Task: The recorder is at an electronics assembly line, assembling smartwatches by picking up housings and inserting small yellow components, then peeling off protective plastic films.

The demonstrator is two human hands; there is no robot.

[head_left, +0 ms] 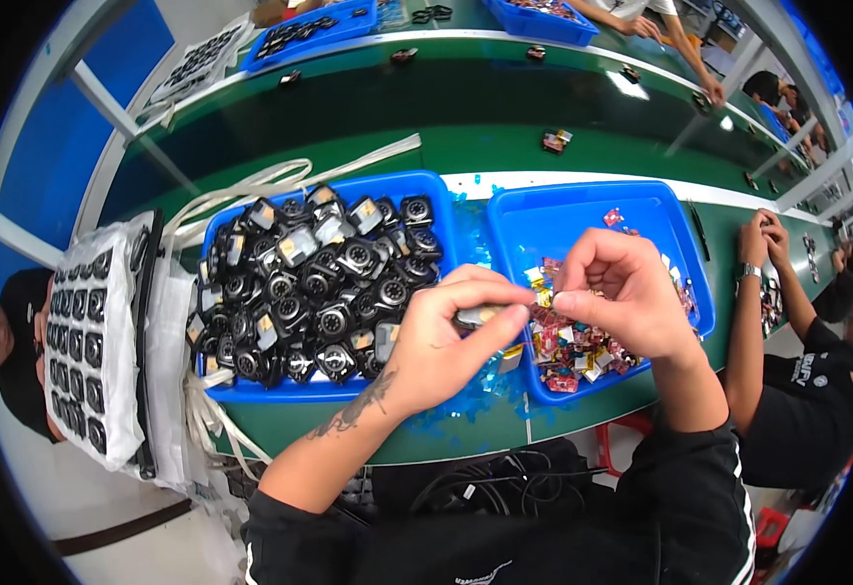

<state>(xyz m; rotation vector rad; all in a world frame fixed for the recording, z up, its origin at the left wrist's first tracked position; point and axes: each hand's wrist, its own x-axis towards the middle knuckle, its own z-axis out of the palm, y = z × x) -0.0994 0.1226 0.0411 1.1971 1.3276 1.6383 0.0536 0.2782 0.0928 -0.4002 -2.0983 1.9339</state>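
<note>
My left hand (446,336) is closed around a smartwatch case (477,315), dark with a grey face, mostly covered by the fingers. My right hand (626,292) meets it fingertip to fingertip, thumb and forefinger pinched; what lies in that pinch is too small to make out. Below both hands, a blue bin (597,198) holds a heap of small red circuit boards (563,383) mixed with white and yellow pieces. To the left, another blue bin (446,210) is piled with black watch cases (334,320), some turned to show round backs, others grey faces.
White straps (251,185) lie beside the left bin. Trays of watch cases (95,331) are stacked at far left. Small assemblies (556,141) sit on the green line beyond. A co-worker's hands (764,239) are at the right. Cables (504,485) hang under the table edge.
</note>
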